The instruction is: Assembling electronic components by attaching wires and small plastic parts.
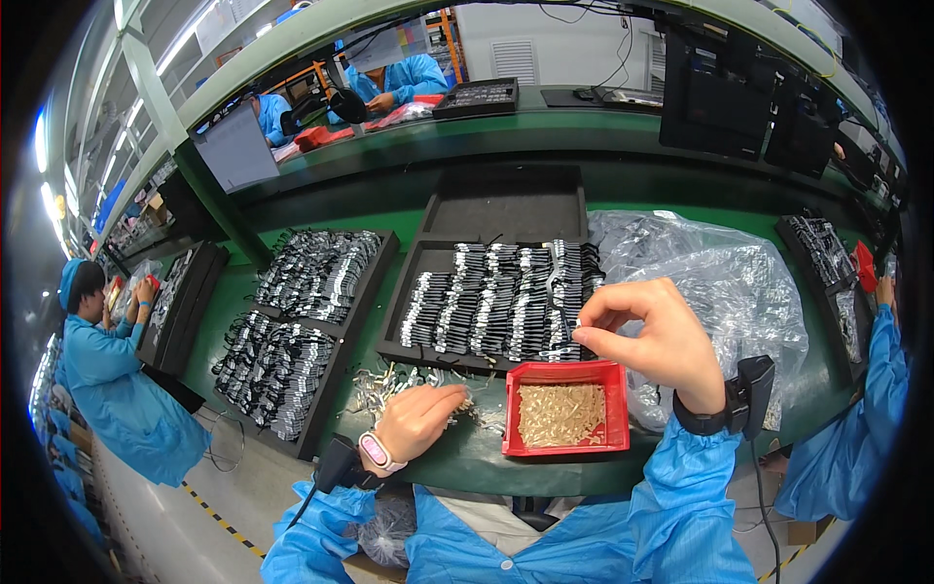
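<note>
My right hand (650,336) hovers over the right end of a black tray (404,292) filled with rows of black-and-white coiled cables (501,302), its thumb and fingers pinched on one cable end. My left hand (418,419) rests on the green bench (457,457) with fingers curled into a pile of small clear bags (384,384); whether it grips one is unclear. Just under my right hand stands a red bin (564,436) of small tan parts (559,414).
Two more black trays of coiled cables (292,331) lie at the left, an empty black tray (506,204) behind, crumpled clear plastic bags (720,282) at the right. People in blue coats work at the far left (112,380), right (866,419) and across the bench (399,78).
</note>
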### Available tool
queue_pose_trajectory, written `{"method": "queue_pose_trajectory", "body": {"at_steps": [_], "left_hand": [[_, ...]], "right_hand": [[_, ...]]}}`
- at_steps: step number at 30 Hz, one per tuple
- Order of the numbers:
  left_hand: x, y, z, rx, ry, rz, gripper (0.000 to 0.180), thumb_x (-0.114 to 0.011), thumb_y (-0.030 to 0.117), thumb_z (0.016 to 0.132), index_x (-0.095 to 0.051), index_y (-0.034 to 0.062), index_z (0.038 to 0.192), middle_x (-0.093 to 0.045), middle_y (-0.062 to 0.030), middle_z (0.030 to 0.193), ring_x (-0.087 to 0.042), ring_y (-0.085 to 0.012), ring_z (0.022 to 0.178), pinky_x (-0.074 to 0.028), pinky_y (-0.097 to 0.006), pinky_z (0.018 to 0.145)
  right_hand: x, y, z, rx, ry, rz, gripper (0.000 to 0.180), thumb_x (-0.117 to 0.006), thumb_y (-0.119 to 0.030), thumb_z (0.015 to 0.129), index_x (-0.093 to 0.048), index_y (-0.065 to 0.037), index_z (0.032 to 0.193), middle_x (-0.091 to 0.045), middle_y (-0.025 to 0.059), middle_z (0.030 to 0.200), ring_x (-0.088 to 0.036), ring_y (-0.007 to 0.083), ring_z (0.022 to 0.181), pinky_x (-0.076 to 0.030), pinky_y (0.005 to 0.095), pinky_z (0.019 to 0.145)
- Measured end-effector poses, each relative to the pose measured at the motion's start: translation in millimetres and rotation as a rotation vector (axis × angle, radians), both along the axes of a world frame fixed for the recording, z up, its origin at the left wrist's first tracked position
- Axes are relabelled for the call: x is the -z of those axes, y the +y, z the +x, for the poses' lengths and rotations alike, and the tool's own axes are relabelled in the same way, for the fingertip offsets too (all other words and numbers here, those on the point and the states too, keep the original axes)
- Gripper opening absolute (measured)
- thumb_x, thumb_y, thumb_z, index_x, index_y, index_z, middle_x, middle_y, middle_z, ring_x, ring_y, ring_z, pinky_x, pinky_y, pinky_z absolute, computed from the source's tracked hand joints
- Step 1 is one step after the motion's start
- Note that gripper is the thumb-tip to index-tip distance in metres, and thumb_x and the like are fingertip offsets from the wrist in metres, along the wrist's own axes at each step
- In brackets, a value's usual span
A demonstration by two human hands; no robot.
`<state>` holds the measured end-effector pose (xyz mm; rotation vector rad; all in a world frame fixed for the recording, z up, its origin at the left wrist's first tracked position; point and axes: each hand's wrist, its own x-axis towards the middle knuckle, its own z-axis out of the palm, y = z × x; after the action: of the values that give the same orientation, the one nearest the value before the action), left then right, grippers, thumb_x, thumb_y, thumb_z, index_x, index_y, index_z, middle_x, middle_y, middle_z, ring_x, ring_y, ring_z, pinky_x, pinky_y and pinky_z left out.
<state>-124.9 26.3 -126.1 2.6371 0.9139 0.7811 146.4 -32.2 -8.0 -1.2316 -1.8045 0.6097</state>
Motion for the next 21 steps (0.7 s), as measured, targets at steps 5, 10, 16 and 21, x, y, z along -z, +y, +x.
{"method": "queue_pose_trajectory", "body": {"at_steps": [5,10,16,21], "left_hand": [[4,3,-12,-0.009,-0.027,-0.020,0.030,-0.059,0.005,0.074,-0.053,0.0033,0.103,-0.056,-0.0121,0.099,-0.059,-0.0284,0.077,-0.049,-0.034,0.063],[5,1,-7,-0.024,-0.058,-0.034,0.028,-0.060,0.006,0.074,-0.054,0.0030,0.101,-0.057,-0.0121,0.097,-0.059,-0.0286,0.075,-0.049,-0.034,0.062],[-1,-4,15,-0.026,-0.091,-0.053,0.026,-0.060,0.006,0.074,-0.055,0.0025,0.099,-0.058,-0.0120,0.093,-0.059,-0.0287,0.073,-0.049,-0.034,0.061],[-4,1,46,-0.036,-0.122,-0.065,0.024,-0.061,0.007,0.074,-0.055,0.0021,0.097,-0.058,-0.0120,0.091,-0.059,-0.0289,0.071,-0.049,-0.034,0.060]], "right_hand": [[0,0,-2,0.013,0.011,-0.015,0.010,-0.064,-0.008,0.071,-0.061,0.001,0.072,-0.061,0.0067,0.063,-0.060,0.0125,0.059,-0.047,0.0235,0.057],[1,0,-4,0.009,-0.025,-0.008,0.011,-0.062,-0.010,0.072,-0.061,0.001,0.074,-0.061,0.0080,0.063,-0.061,0.0138,0.058,-0.048,0.0249,0.056],[0,-2,-3,0.015,0.002,-0.010,0.010,-0.062,-0.009,0.071,-0.061,0.001,0.074,-0.061,0.0075,0.062,-0.060,0.0136,0.057,-0.048,0.0243,0.056],[2,0,-4,0.004,-0.003,0.005,0.010,-0.063,-0.009,0.072,-0.061,0.001,0.074,-0.061,0.0078,0.062,-0.060,0.0135,0.057,-0.048,0.0243,0.056]]}}
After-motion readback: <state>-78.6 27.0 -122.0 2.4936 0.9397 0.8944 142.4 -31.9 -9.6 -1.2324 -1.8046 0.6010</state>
